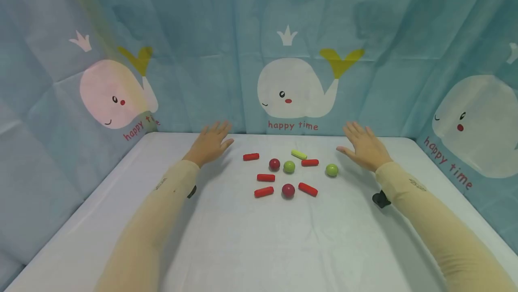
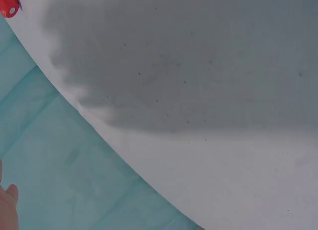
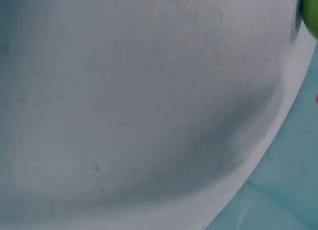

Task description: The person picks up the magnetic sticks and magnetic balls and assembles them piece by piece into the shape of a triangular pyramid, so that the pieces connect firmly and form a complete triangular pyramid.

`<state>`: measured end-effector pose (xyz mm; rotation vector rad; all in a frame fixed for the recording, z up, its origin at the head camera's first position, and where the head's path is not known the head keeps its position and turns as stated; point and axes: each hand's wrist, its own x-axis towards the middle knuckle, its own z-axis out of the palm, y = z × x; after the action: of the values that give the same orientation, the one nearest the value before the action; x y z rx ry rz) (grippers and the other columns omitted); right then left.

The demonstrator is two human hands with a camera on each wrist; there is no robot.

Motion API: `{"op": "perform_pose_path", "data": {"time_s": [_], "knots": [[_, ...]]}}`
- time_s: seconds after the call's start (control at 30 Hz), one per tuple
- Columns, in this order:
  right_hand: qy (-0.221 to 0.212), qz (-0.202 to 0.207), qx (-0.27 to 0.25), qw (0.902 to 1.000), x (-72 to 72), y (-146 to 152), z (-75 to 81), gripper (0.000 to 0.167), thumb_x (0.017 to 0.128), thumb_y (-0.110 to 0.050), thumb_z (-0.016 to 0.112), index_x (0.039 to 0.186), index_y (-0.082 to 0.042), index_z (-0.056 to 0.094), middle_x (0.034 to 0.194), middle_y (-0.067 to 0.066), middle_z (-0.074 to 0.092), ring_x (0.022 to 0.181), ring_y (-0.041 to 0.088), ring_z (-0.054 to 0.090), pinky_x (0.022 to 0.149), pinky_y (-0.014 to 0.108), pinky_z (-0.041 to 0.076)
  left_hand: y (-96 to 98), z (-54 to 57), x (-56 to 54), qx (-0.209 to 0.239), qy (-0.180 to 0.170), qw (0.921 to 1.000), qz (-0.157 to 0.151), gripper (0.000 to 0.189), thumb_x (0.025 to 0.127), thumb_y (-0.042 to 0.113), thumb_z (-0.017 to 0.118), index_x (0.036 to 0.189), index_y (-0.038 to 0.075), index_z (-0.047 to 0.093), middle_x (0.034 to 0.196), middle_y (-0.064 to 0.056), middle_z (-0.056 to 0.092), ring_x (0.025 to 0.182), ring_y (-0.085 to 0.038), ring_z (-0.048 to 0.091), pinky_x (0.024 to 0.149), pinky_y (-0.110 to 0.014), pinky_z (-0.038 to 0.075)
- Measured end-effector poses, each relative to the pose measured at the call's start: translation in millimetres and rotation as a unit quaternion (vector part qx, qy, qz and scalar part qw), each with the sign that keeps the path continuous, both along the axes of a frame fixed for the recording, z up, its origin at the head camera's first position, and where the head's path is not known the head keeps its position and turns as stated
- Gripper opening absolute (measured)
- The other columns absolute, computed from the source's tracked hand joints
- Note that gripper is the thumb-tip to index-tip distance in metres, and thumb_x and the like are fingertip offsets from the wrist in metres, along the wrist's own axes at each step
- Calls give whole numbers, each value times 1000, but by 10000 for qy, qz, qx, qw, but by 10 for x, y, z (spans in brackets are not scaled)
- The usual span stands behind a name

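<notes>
Six sticks (image 1: 265, 177) and four balls (image 1: 289, 166) lie on the surface (image 1: 283, 247), with the left hand (image 1: 209, 143) on one side and the right hand (image 1: 366, 146) on the other. A cloth (image 1: 218, 35) hangs behind the surface and along its left and right. In front, one ball (image 1: 288, 190) lies between two sticks. Farther back, two balls sit side by side, with two sticks to their right. The last ball (image 1: 332, 170) is nearest the right hand.
</notes>
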<state>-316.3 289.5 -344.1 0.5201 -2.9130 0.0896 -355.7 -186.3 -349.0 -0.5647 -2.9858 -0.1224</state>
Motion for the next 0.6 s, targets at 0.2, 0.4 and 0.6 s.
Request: {"op": "perform_pose_path", "data": {"time_s": [0.2,0.4,0.6], "knots": [[-98,72,84,9999,21,-90,-9,82,99,-50,51,156,1,23,163,25,18,153,42,13,122,60,8,65,-4,28,26,36,9999,-157,65,105,46,34,160,15,18,168,-7,14,156,-32,9,125,-56,6],[-77,237,46,9997,57,-202,-4,81,98,-47,55,155,2,24,163,24,18,152,42,14,122,60,9,120,-8,52,-74,74,9996,-252,65,105,44,38,159,14,20,168,-7,15,156,-32,11,124,-57,7],[-141,362,92,9992,101,-301,-46,81,97,-47,57,156,-1,25,164,23,19,152,42,16,122,59,11,166,-53,65,-137,30,9991,-391,65,105,45,37,160,15,18,167,-8,16,155,-32,12,124,-57,8]]}}
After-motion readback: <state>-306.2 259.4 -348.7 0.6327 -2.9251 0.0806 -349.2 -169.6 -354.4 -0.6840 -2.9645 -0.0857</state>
